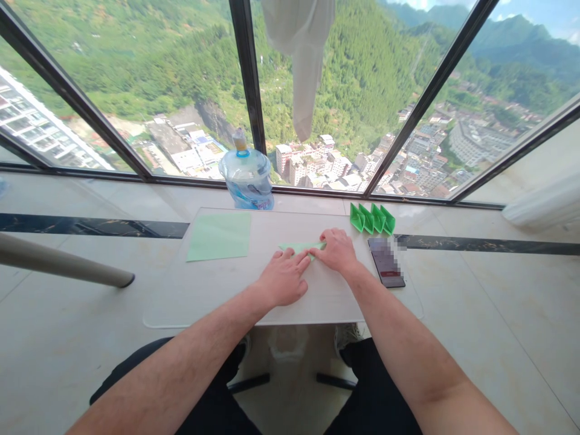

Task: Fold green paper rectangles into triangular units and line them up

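Observation:
A folded piece of light green paper (298,247) lies on the white table (199,296), partly covered by my hands. My left hand (285,278) rests on its near left side with the fingers stretched out and pressing down. At the paper's right end, my right hand (335,249) pinches the edge between thumb and fingers. A flat light green sheet (219,237) lies to the left on the same table. Several bright green folded paper shapes (372,219) stand in a row at the far right corner.
A phone (387,263) lies near the table's right edge. Behind the table stands a large clear water jug (247,178) by the window. A grey pole (67,261) slants in from the left, and a white curtain (301,66) hangs in front of the glass.

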